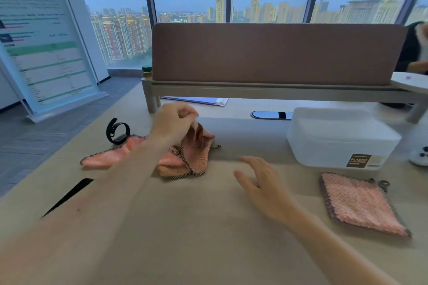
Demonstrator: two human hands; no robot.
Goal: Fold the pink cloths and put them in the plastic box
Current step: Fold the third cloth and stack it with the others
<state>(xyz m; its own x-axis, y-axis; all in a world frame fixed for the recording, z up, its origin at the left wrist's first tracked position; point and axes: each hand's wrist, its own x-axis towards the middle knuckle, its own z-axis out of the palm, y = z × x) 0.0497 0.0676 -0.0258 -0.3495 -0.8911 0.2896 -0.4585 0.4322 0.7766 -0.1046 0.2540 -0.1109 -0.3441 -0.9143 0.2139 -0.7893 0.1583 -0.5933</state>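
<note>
Mostly the table (208, 238) is bare wood near the person. The plastic box (340, 136) stands far right. The pile of pink cloths (176, 162) stretches left to right, left of centre. A folded pink cloth (361, 203) lies flat just before the box. The left hand (172, 122) pinches one cloth's lifted corner. The right hand (261, 183), with fingers spread, holds nothing.

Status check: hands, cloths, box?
Left hand pinching a cloth off the unfolded pile; right hand open, empty. One folded cloth on table beside plastic box, not inside; lid looks on. Black wristband by pile, nothing blocking.
</note>
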